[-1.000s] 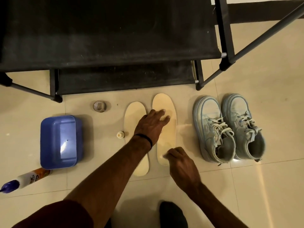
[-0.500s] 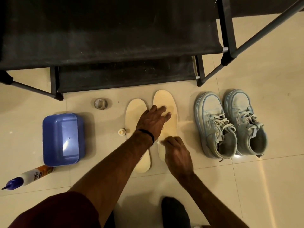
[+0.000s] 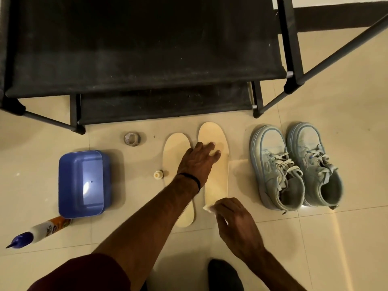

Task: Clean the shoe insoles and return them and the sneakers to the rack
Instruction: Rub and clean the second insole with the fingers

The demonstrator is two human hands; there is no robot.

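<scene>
Insoles on floor by rack — we're mid-wipe: left hand pins one flat-fingered, right hand pinches a white wipe at its heel (sneakers unracked).

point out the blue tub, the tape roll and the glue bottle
blue tub (image 3: 84,183), head view, inner floor
tape roll (image 3: 131,139), head view, top ring
glue bottle (image 3: 41,228), head view, white body

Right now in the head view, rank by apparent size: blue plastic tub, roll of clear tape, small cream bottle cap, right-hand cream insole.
1. Blue plastic tub
2. Right-hand cream insole, partly covered, so unsure against the tub
3. Roll of clear tape
4. Small cream bottle cap
</scene>
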